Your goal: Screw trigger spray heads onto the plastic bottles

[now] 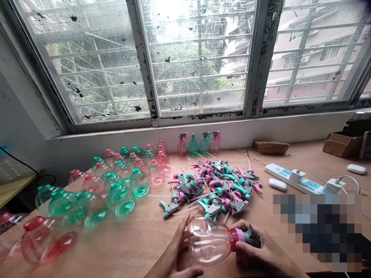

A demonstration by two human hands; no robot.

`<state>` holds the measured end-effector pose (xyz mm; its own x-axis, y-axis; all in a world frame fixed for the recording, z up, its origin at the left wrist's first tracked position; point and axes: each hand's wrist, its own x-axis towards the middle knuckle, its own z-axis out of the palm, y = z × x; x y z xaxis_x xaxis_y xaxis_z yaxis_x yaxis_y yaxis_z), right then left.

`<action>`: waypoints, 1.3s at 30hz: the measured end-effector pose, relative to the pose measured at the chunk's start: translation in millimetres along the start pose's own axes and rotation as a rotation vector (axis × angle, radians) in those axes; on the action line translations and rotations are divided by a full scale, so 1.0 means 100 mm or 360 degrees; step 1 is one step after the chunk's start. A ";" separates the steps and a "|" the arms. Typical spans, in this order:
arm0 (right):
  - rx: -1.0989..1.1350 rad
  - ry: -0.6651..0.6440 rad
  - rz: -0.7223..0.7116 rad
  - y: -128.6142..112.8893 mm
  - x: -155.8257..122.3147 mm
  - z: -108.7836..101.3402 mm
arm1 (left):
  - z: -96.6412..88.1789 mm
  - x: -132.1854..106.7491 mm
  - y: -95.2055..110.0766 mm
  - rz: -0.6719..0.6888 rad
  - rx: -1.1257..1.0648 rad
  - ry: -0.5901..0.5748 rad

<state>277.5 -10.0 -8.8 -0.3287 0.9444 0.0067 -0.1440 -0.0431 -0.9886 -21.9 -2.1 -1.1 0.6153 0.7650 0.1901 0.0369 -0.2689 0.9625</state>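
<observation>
A clear pink spray bottle (207, 243) lies on its side close to me, its neck pointing right. My left hand (178, 251) cups the base, thumb below and fingers partly hidden behind it. At the neck, my right hand (257, 251) is closed around a trigger spray head (251, 236) with a pink collar and dark grey body. The collar sits against the bottle's threaded neck; how tightly cannot be seen. Just beyond the bottle is a heap of loose spray heads (214, 185) in pink, teal and grey, with thin clear tubes.
Several open pink and green bottles, such as a green bottle (121, 199), stand on the left. Against the wall are several bottles with heads fitted, including a pink one (182, 146). A power strip (292, 178), white case (277, 184) and cardboard box (342, 144) are right.
</observation>
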 end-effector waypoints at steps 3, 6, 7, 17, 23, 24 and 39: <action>-0.0029 -0.0009 -0.0014 0.00 0.00 -0.01 | 0.01 0.00 -0.02 0.0084 0.0059 -0.0014; -0.0041 -0.0013 -0.0013 0.02 0.00 -0.02 | 0.00 -0.03 -0.01 0.0045 0.0034 -0.0023; -0.0039 -0.0011 -0.0013 0.02 0.00 -0.02 | 0.00 -0.04 0.01 0.0015 0.0011 -0.0018; -0.0052 0.0036 0.0015 0.02 0.04 0.00 | -0.01 -0.02 -0.06 -0.0045 -0.0045 0.0050; -0.0019 0.0048 0.0023 0.00 0.02 0.02 | 0.00 -0.01 -0.06 0.0043 0.0039 0.0025; -0.0021 0.0053 0.0027 0.00 0.02 0.02 | 0.01 -0.01 -0.05 0.0024 0.0044 0.0026; -0.0011 0.0031 0.0007 -0.03 0.00 0.01 | 0.00 -0.01 0.01 -0.0001 0.0058 0.0027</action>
<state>277.3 -10.4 -6.0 -0.3111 0.9504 -0.0006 -0.1361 -0.0452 -0.9897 -22.3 -3.3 -0.6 0.6017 0.7751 0.1930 0.0661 -0.2891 0.9550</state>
